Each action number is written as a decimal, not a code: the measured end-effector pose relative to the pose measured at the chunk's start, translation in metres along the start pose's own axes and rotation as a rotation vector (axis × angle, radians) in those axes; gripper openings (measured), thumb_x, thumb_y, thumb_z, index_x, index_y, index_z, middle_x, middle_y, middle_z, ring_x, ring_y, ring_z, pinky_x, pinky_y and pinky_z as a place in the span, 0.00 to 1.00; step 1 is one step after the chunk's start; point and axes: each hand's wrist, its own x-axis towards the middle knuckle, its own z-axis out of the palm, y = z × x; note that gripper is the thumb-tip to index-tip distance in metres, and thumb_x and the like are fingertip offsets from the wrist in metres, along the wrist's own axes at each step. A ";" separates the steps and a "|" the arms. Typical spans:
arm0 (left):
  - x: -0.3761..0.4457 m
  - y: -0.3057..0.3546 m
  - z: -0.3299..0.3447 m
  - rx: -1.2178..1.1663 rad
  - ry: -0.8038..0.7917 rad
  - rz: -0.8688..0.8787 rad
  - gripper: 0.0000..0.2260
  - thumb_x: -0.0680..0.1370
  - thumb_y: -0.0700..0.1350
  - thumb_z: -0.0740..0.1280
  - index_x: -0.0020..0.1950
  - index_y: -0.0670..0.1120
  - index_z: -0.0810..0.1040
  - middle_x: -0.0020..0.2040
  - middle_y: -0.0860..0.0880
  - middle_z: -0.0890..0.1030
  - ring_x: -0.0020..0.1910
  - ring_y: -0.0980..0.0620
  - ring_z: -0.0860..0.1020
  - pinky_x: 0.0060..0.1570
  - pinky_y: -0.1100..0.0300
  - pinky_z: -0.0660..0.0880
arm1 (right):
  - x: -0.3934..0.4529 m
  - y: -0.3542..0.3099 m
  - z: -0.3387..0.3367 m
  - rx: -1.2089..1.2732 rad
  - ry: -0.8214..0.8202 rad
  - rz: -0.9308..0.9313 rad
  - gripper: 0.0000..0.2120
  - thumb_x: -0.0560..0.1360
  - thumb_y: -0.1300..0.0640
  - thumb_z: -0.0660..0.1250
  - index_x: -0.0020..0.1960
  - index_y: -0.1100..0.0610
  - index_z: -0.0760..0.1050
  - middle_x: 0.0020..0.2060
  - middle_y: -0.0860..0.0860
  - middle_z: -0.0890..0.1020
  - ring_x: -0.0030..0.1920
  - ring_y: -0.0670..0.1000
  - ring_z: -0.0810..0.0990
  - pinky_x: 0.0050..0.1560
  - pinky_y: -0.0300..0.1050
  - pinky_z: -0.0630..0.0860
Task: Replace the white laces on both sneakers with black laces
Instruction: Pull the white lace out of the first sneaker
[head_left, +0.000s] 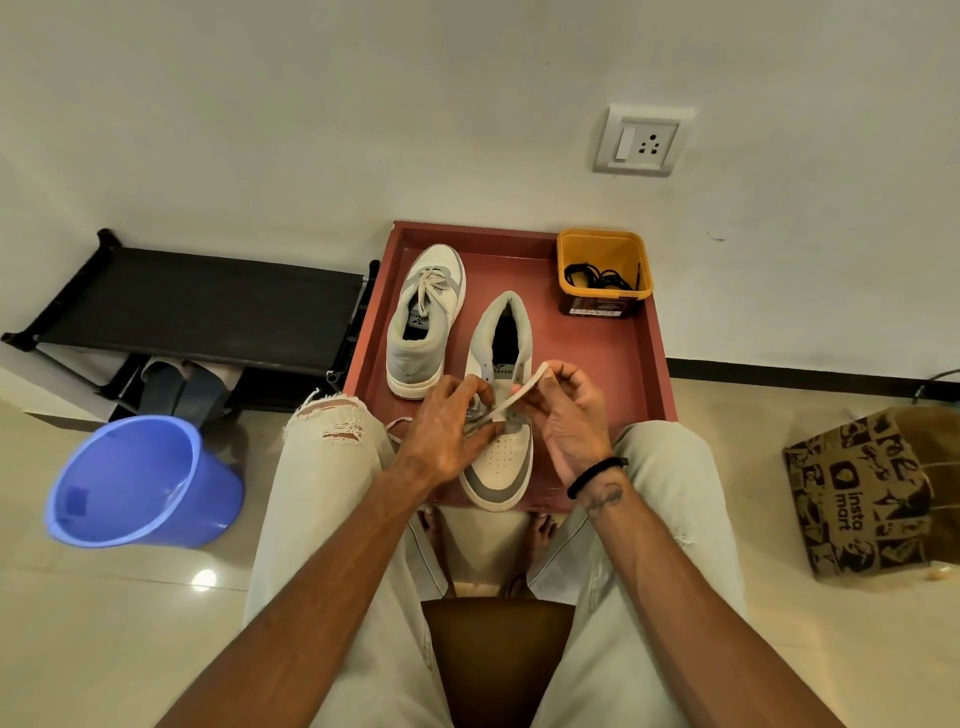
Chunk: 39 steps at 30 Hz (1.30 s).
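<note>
- Where the pale tiled floor meets the white wall, a low dark-red rectangular tray table stands between the seated person's knees; it bears both sneakers and a tub
- a black fabric-topped shoe rack sits to the left of the table; a blue plastic bucket lies tilted on the floor in front of it
- a brown printed paper bag stands on the floor at the far right
- the near grey-and-white sneaker lies toe toward the person at the table's front edge; its upper eyelets are bare
- the far grey-and-white sneaker lies to its left, heel toward the person, white lace tied
- a yellow square plastic tub at the table's far right corner holds coiled black laces
- the left hand presses on the near sneaker's eyelet area, fingers curled round the lace there
- the right hand pinches the flat white lace between thumb and fingertips; the lace runs taut from the sneaker up to the right
</note>
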 end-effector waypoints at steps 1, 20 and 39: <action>0.000 0.000 0.000 -0.002 -0.003 0.001 0.17 0.76 0.56 0.75 0.59 0.55 0.72 0.55 0.51 0.72 0.52 0.53 0.74 0.53 0.54 0.78 | -0.001 -0.003 0.001 0.059 0.001 0.009 0.02 0.83 0.65 0.64 0.54 0.60 0.74 0.40 0.56 0.83 0.40 0.55 0.84 0.48 0.55 0.84; -0.001 0.001 0.000 -0.014 0.009 -0.017 0.17 0.76 0.58 0.73 0.60 0.53 0.74 0.54 0.51 0.73 0.52 0.51 0.74 0.52 0.54 0.78 | -0.007 0.016 -0.001 -1.295 -0.194 -0.422 0.03 0.78 0.63 0.69 0.51 0.56 0.77 0.47 0.50 0.77 0.49 0.49 0.74 0.49 0.38 0.70; -0.003 0.005 -0.003 -0.037 -0.007 -0.078 0.16 0.76 0.55 0.76 0.57 0.55 0.74 0.56 0.53 0.72 0.53 0.54 0.75 0.54 0.57 0.77 | -0.007 0.000 -0.019 -1.620 -0.284 -0.225 0.07 0.82 0.60 0.60 0.45 0.55 0.68 0.45 0.54 0.74 0.48 0.54 0.68 0.60 0.51 0.67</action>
